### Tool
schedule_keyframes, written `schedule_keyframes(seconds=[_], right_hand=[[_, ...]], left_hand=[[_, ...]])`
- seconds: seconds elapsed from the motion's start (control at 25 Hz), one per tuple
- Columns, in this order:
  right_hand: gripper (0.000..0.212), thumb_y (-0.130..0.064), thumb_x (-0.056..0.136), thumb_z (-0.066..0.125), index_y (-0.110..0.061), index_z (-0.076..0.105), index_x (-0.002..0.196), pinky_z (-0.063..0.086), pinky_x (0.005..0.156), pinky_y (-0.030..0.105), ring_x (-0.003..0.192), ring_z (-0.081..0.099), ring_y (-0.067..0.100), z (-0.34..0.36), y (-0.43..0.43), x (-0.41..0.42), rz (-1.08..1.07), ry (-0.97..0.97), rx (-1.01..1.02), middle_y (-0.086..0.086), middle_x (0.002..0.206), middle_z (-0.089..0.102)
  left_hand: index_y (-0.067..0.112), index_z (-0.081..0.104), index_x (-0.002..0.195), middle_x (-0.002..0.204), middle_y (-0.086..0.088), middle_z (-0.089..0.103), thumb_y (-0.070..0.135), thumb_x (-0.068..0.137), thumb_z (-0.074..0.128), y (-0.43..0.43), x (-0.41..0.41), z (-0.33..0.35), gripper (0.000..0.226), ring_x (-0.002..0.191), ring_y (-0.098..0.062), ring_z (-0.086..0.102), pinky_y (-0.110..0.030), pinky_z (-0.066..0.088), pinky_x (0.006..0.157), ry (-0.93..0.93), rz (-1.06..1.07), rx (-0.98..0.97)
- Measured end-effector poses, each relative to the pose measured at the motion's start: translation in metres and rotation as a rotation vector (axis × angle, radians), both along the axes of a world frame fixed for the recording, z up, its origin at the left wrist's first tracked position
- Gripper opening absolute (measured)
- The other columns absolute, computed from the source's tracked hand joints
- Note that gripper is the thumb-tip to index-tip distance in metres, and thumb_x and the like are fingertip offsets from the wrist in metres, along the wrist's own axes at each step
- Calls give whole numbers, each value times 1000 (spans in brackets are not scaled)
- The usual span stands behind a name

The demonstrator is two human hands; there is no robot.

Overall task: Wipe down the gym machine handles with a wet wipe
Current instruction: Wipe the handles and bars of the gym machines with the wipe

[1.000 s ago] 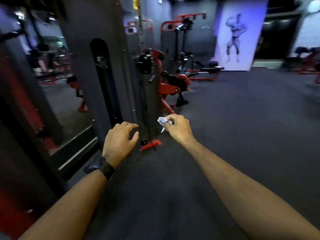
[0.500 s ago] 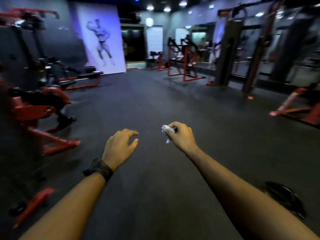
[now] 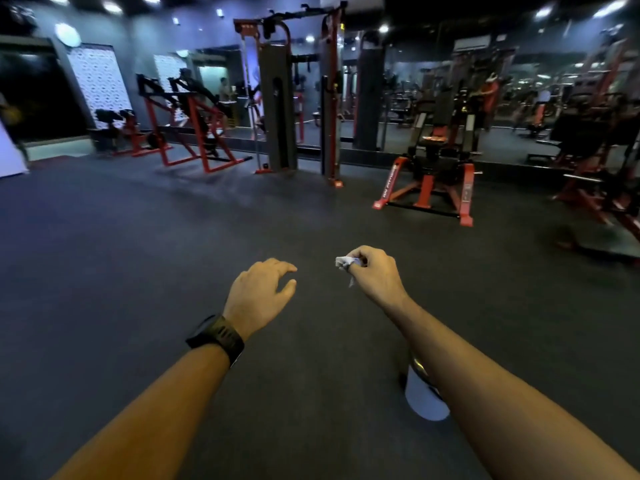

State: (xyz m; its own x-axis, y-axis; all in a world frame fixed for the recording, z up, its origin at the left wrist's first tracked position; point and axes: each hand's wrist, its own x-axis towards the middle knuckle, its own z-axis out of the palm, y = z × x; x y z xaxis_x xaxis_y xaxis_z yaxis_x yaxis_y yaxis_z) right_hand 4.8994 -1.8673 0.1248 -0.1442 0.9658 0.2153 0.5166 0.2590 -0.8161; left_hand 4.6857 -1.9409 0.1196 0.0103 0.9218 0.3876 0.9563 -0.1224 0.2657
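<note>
Wet wipe [image 3: 344, 262], crumpled and white, sits pinched in the right hand [image 3: 375, 273], held out over the dark gym floor [image 3: 173, 237]. Left hand [image 3: 258, 294] hovers beside it, fingers relaxed, holding nothing. Red-framed machines [image 3: 431, 174] stand well beyond.

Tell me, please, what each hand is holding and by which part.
The right hand pinches a crumpled white wet wipe at its bunched middle, a corner dangling below. The left hand holds nothing.
</note>
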Motion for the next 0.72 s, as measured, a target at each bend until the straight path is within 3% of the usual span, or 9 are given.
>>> schedule_keyframes(seconds=[0.12, 0.24, 0.4, 0.72], right_hand=[[14, -19, 92, 54, -24, 64, 83, 46, 62, 20, 67, 63, -1, 8, 96, 10, -47, -18, -31, -5, 65, 69], [11, -22, 95, 55, -19, 63, 88, 36, 52, 10, 62, 58, -8, 22, 192, 5, -71, 4, -9, -10, 63, 65], [9, -20, 95, 58, -15, 62, 90, 39, 52, 5, 61, 58, -16, 21, 307, -29, -42, 16, -1, -9, 67, 66], [16, -28, 92, 66, -12, 63, 89, 44, 52, 8, 59, 64, -4, 22, 591, -151, 32, 1, 12, -7, 76, 68]], left_hand=[[26, 59, 132, 128, 5, 61, 37, 101, 51, 111, 7, 11, 34, 104, -16, 59, -35, 51, 89, 38, -40, -28], [26, 60, 131, 128, 5, 61, 37, 100, 52, 216, -2, 26, 34, 108, -17, 59, -36, 51, 90, -7, -49, -29], [24, 60, 131, 128, 2, 61, 35, 100, 53, 334, -33, 24, 34, 114, -20, 58, -39, 51, 94, -6, -47, -34], [23, 58, 133, 130, 0, 60, 36, 101, 52, 614, -157, 16, 36, 113, -21, 59, -38, 52, 93, -27, 5, -63]])
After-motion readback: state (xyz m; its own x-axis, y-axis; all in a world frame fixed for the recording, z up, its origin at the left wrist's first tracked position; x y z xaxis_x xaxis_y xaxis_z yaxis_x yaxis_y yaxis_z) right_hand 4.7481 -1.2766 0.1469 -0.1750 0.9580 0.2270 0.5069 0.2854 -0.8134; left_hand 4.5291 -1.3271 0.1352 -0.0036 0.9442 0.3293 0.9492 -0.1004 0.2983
